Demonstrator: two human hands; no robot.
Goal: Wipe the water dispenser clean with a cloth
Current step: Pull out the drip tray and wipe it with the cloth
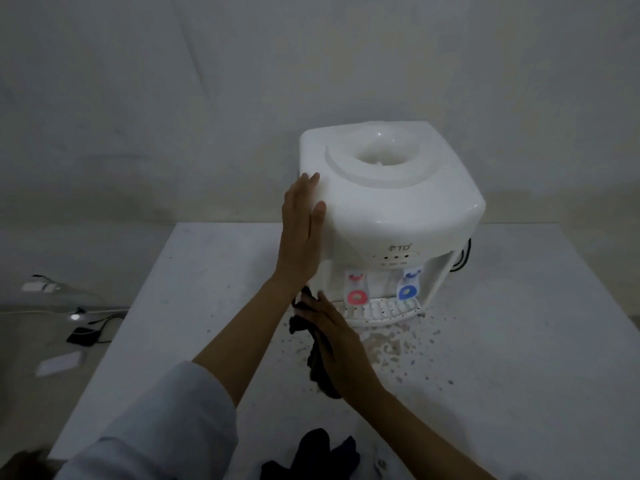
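Observation:
A white countertop water dispenser (pixel 398 209) stands on a white table (pixel 519 341), with a red tap (pixel 356 296) and a blue tap (pixel 408 292) above its drip tray (pixel 384 310). My left hand (pixel 300 230) lies flat with straight fingers against the dispenser's left side. My right hand (pixel 334 337) holds a dark cloth (pixel 317 362) against the lower left front corner of the dispenser, beside the drip tray. The cloth hangs down under my palm.
Specks and a wet smear (pixel 391 351) dot the table in front of the dispenser. A second dark cloth (pixel 318 455) lies at the table's near edge. A black cord (pixel 464 254) hangs at the dispenser's right. Cables and small devices (pixel 83 334) lie on the floor at left.

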